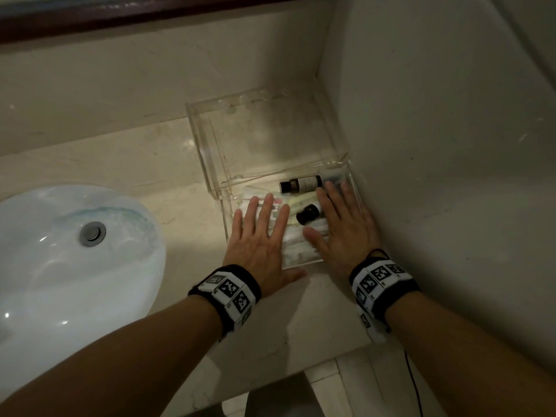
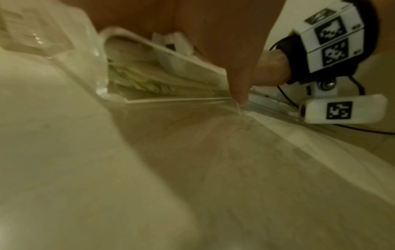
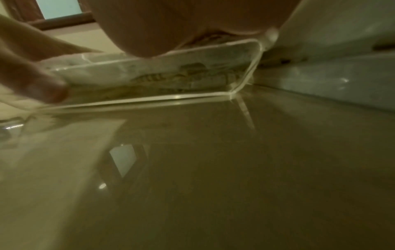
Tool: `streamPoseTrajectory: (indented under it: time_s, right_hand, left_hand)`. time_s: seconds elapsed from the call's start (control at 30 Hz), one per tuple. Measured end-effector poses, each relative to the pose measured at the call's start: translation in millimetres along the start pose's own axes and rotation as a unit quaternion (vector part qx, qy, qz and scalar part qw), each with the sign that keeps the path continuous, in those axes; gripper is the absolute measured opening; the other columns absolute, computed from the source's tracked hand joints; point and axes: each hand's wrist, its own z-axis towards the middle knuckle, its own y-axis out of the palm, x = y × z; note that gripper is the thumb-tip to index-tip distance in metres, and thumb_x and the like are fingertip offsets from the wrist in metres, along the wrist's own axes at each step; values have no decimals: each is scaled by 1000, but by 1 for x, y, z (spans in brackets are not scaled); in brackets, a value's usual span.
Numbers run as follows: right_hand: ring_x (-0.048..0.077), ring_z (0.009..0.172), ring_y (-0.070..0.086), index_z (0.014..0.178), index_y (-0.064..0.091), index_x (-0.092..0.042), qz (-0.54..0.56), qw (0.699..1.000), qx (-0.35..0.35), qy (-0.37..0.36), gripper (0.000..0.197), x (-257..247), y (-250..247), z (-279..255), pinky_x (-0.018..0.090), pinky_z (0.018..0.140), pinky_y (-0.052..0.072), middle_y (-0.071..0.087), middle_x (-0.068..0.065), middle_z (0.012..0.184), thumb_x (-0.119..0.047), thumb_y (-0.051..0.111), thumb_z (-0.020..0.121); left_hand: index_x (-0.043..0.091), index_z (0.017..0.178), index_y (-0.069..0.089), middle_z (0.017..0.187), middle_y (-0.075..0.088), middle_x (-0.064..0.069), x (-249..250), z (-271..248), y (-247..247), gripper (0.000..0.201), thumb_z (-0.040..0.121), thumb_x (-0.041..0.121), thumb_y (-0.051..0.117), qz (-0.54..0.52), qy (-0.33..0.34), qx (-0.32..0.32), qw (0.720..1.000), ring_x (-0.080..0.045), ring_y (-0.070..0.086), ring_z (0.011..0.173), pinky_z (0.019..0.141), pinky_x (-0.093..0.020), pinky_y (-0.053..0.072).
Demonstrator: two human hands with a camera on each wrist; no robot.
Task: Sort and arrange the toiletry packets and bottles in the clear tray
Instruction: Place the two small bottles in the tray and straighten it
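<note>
A clear acrylic tray [image 1: 225, 219] sits in the counter corner with its lid [image 1: 261, 136] raised. Inside, one dark bottle [image 1: 301, 184] lies along the back and a second dark bottle [image 1: 308, 213] lies tilted between my hands. White packets [image 1: 296, 239] cover the tray floor. My left hand [image 1: 261, 233] lies flat over the tray's left part with fingers straight. My right hand [image 1: 340, 227] lies flat over the right part, its fingers reaching the back bottle. In the left wrist view my thumb [image 2: 237, 76] touches the tray's front wall [image 2: 171, 101]. The right wrist view shows packets [image 3: 181, 77] through the wall.
A white sink [image 1: 75, 251] fills the left of the marble counter [image 1: 180, 164]. A wall [image 1: 451, 176] runs close along the tray's right side and another stands behind it. The counter's front edge [image 1: 301, 365] lies just below my wrists.
</note>
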Motion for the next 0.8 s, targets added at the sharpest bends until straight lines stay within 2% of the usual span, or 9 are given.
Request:
streamPoseTrajectory:
  time_s: [0.13,0.27,0.33,0.43,0.5,0.57,0.67,0.8]
  right_hand:
    - [16,149,1,154,6,-24,4,1000,12,10,78,-3,0,0,47,117,19,6,-5,162,-70,17,91]
    - [14,148,-4,153,3,-25,17,1000,-3,4,79,0,-2,2,49,116,20,0,-7,162,-71,14,89]
    - [15,148,-3,153,7,-23,39,999,2,-4,81,1,-5,4,49,115,23,2,-4,162,-71,17,89]
    - [21,148,8,152,17,-16,63,998,23,22,85,0,-12,9,45,114,28,10,2,161,-70,24,87]
    - [24,144,20,148,24,-14,64,996,39,46,83,-4,-15,11,45,109,36,17,5,159,-69,28,85]
    - [27,140,28,145,29,-14,70,994,55,70,79,-8,-17,10,46,105,40,24,8,156,-66,35,85]
    - [32,129,39,145,28,-15,90,986,58,131,79,-12,-18,8,45,101,41,33,15,148,-66,41,86]
    - [34,118,49,150,17,-12,109,976,14,186,83,-14,-26,11,41,94,43,42,19,137,-66,34,90]
  left_hand:
    - [18,157,1,164,-8,-19,2,0,1,116,72,90,31,1,-5,19,1000,-40,-6,150,118,-61,9]
    - [17,158,6,164,-5,-20,3,-1,1,117,71,91,31,-8,-12,28,1000,-40,-4,150,118,-61,9]
    - [17,158,5,164,-6,-20,4,-1,2,118,70,92,29,-14,-22,27,999,-40,-5,150,118,-62,8]
    - [16,158,4,164,-5,-20,4,-1,0,119,69,92,21,-24,-34,27,999,-41,-4,150,118,-62,8]
    - [16,158,3,164,-5,-20,5,-2,-2,119,68,92,16,-24,-36,26,999,-41,-4,150,118,-62,9]
    - [15,158,2,164,-5,-20,5,-3,-2,118,69,92,19,-23,-37,26,999,-41,-4,150,118,-62,9]
    - [15,158,3,164,-3,-21,5,-3,-2,118,71,92,25,-27,-39,28,998,-42,-2,150,118,-62,10]
    - [15,157,5,164,-1,-22,5,-3,-2,118,69,91,20,-26,-40,31,998,-43,0,150,117,-63,11]
